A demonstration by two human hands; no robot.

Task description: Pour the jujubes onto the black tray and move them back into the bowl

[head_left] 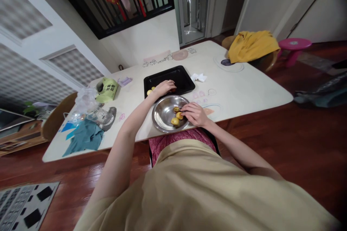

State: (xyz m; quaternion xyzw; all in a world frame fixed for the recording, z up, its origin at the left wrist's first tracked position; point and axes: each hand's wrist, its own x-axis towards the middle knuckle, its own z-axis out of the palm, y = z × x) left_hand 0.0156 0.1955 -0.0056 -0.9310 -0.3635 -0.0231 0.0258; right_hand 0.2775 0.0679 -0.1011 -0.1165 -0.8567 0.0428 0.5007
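Note:
A steel bowl stands near the table's front edge, holding a few small round yellow pieces of food, some with brown patches. My right hand reaches over its right rim, with bent fingertips closed on one yellow piece. Behind the bowl, and partly covered by it, lies a black baking tray. My left hand is low over the tray with fingers curled down; what they hold, if anything, is hidden. More yellow pieces rest at the tray's left end, beside my left wrist.
White tissue lies right of the tray on the white table. At the left are a green bag, clear plastic and a teal cloth. A yellow garment hangs over a chair at the far right.

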